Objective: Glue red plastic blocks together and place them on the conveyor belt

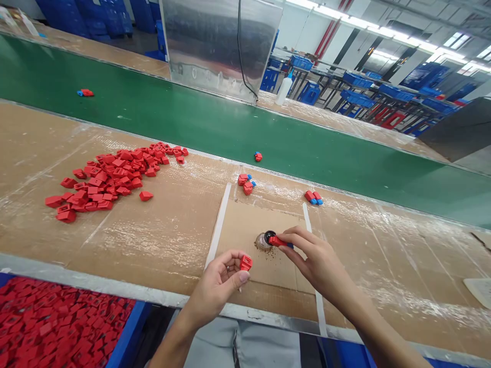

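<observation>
My left hand (217,286) pinches a small red plastic block (246,263) between thumb and fingertips, above the front of a cardboard pad (245,230). My right hand (312,253) grips a red part with a blue end (280,242), its tip against a small round glass container with a dark rim (264,241). Brown granules lie scattered on the cardboard around that container. Its contents are too small and partly hidden to tell. A heap of red plastic blocks (111,179) lies on the bench to my left.
Several red-and-blue parts (245,183) sit behind the pad, with others (313,197) to their right. A green conveyor belt (245,133) runs along the bench's far side. A blue crate (49,322) full of red parts stands at lower left. A white bottle (284,89) stands beyond the belt.
</observation>
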Tool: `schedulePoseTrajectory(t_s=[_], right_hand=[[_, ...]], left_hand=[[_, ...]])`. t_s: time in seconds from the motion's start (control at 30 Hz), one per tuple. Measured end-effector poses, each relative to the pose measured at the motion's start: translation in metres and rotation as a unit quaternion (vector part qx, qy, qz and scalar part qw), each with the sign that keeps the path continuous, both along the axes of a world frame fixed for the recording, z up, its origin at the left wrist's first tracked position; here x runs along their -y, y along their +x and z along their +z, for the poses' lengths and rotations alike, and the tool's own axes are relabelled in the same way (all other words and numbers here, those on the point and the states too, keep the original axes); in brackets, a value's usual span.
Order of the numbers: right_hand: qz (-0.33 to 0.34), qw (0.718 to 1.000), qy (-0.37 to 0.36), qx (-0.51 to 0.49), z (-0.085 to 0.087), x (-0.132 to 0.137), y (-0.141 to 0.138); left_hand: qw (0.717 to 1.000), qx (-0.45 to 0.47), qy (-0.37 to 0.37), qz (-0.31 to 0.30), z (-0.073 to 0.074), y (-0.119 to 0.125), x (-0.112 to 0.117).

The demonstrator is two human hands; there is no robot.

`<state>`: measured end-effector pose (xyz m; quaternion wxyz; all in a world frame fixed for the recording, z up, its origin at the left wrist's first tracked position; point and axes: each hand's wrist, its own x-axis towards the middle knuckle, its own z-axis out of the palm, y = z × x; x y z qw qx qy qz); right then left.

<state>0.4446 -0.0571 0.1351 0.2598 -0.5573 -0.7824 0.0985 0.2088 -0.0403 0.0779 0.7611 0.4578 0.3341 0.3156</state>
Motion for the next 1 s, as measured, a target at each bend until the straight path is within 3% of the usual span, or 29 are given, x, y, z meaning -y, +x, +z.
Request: schedulePoseTrajectory(t_s=[0.2,0.37,0.53,0.7,1.0], right_hand=[[-0.037,0.999,0.029,-0.012,0.009,0.001,0.002],[-0.046,0.996,0.011,-0.081,0.015,0.016,-0.017],[-0.027,0.989,-0.019,-0.141,0.004,0.031,-0.041],[-0.032,0.984,-0.041,-0.169,-0.011,0.034,-0.046],[-0.021,0.985,-0.056,-0.161,-0.013,0.036,-0.047]], left_hand=[[0.999,0.017,-0.013,-0.025,-0.001,0.002,0.002],[0.999,0.026,-0.009,-0.036,-0.001,0.003,0.001],[0.998,0.034,-0.017,-0.046,0.001,0.002,0.001],[0.999,0.023,-0.008,-0.045,0.003,0.003,0.002],[0.998,0.031,0.006,-0.046,0.005,0.002,0.002]])
